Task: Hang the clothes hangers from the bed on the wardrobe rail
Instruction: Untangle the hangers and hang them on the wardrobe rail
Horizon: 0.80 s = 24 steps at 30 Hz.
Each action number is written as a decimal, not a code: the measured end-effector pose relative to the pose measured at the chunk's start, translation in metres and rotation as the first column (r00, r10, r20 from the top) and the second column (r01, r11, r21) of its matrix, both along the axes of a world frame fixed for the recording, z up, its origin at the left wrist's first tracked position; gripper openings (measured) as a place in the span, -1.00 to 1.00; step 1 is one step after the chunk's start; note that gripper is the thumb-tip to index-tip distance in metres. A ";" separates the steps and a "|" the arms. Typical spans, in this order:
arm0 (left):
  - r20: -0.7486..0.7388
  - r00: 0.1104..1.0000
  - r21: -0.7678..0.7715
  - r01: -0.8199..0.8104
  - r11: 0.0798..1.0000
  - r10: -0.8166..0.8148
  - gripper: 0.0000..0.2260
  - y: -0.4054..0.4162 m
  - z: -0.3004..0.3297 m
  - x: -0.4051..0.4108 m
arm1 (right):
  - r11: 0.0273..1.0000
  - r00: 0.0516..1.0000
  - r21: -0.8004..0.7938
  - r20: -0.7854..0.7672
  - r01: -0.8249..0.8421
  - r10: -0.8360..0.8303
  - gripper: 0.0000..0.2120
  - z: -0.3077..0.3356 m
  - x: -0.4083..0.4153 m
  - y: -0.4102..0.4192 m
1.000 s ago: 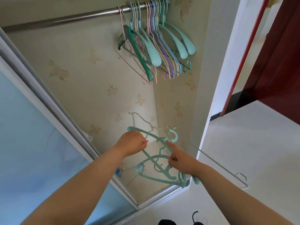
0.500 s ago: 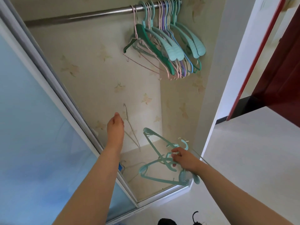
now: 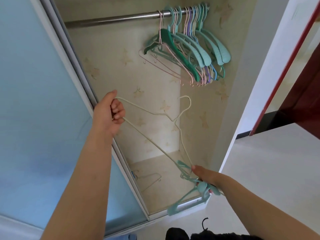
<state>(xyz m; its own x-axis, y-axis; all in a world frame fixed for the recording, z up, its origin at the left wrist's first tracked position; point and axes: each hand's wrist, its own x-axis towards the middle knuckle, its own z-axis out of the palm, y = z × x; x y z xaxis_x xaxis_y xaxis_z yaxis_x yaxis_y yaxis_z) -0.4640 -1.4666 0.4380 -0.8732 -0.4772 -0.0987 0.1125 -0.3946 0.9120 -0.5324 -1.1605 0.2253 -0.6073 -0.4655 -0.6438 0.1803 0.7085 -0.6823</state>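
Left hand (image 3: 109, 115): fingers curled tight round one end of a thin cream wire hanger (image 3: 147, 125), thumb up top. Hanger held out in front of the wardrobe's back wall, its hook (image 3: 186, 101) pointing up & to the right, well below the rail. Far end of the wire runs down to the right hand, seems caught in the bunch there; can't tell exactly how.

Right hand (image 3: 206, 176): low, by the wardrobe's front right corner, fingers wrapped round a bunch of teal plastic hangers (image 3: 190, 194); fingertips mostly hidden behind the plastic. Bunch hangs down over the bottom door track, one end nearly at the floor edge.

Rail (image 3: 112, 19): metal bar across the top of the wardrobe. Row of hung hangers (image 3: 188, 49) packed at its right end, teal, dark green, pink, purple & blue, touching each other. Left part of rail bare.

Wardrobe floor (image 3: 173, 187): one more pale wire hanger (image 3: 150, 181) lying flat near the left side, by the sliding door (image 3: 34, 101). Door is frosted blue glass w/ a grey frame, on the left. Red door (image 3: 304, 94) at right edge.
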 end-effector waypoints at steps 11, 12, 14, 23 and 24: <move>0.081 0.953 0.128 -0.299 0.946 0.291 -0.61 0.012 -0.026 -0.033 | 0.937 0.973 -0.269 -0.006 0.221 -0.232 -0.56 0.004 0.013 0.000; 0.244 0.928 0.009 -0.292 0.957 0.281 -0.48 0.024 -0.039 -0.036 | 0.934 0.966 -0.261 -0.019 0.246 -0.259 -0.56 0.006 0.013 -0.006; 0.547 0.814 -0.197 -0.098 0.975 0.193 -0.22 0.062 -0.076 -0.037 | 0.937 0.956 -0.234 -0.076 0.260 -0.284 -0.59 0.010 0.013 -0.018; 0.815 0.578 -0.392 0.495 0.775 0.043 -0.45 0.145 -0.156 -0.049 | 0.999 0.901 -0.003 -0.433 0.044 -0.041 -0.69 0.025 0.019 -0.070; 0.822 0.567 -0.382 0.480 0.790 0.053 -0.54 0.142 -0.156 -0.051 | 0.999 0.893 0.006 -0.449 0.041 -0.034 -0.70 0.024 0.018 -0.072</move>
